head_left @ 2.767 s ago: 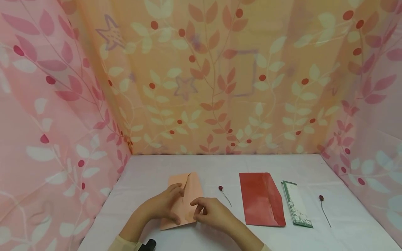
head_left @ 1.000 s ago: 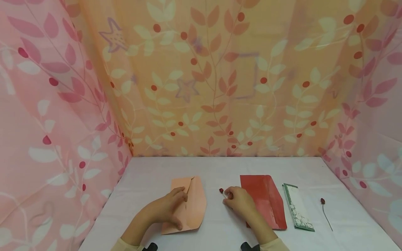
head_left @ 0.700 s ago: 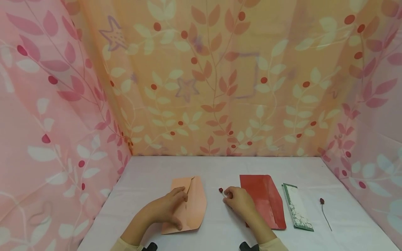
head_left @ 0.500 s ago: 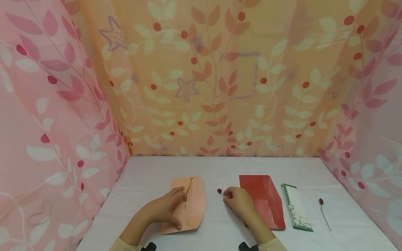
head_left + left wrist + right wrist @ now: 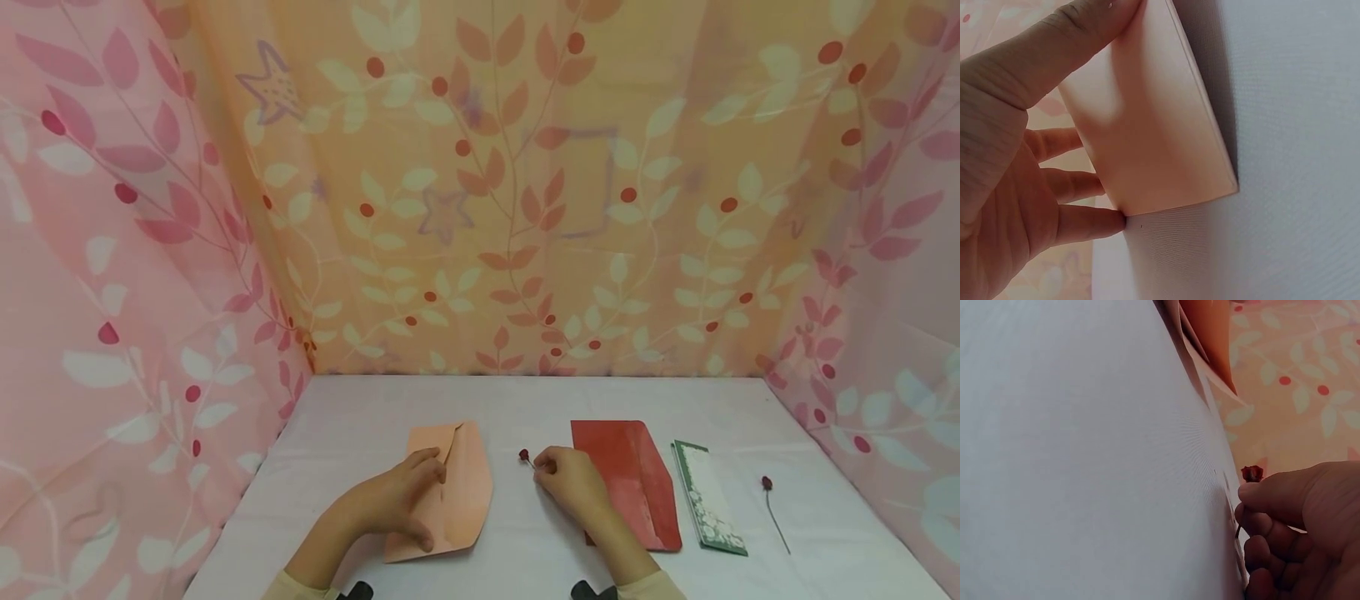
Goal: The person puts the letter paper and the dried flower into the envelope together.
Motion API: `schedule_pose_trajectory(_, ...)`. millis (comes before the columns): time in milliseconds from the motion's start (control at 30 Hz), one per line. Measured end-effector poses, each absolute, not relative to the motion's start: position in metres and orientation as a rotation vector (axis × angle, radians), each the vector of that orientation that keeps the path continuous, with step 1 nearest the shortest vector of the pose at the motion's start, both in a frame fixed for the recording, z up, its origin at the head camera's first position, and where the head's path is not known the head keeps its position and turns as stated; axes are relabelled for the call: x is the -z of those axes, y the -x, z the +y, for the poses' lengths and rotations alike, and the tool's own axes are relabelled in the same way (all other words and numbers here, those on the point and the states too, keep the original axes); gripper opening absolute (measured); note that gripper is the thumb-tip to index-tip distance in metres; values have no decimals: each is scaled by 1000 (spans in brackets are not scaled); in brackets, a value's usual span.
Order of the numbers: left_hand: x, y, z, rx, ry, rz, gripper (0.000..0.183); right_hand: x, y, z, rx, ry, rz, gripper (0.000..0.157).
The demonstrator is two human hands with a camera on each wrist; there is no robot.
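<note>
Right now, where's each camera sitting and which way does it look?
Head: on the person's head, looking forward and down at the table; left hand, right hand and sleeves show.
Left wrist: on that wrist, facing the left hand touching the peach envelope.
Right wrist: on that wrist, facing the right hand pinching a red flower.
Head and right wrist both show that flower.

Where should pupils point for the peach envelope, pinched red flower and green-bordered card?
Peach envelope [image 5: 467,493]: head view, its uncovered right side.
Pinched red flower [image 5: 1252,473]: right wrist view, its head.
Green-bordered card [image 5: 708,497]: head view, its pale middle.
</note>
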State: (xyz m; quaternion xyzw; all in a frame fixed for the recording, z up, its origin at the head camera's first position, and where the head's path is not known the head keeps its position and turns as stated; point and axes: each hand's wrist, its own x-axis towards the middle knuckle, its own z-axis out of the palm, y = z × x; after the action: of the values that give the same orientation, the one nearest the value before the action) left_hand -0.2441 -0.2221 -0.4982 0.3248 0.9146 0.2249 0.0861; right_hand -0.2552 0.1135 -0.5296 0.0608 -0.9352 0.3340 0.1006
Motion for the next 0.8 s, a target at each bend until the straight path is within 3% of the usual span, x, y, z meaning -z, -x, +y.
schedule_pose_trajectory(800,502,246,-222,-691,-977,2701,80,513,254,113,-1262,-140,-2713,8)
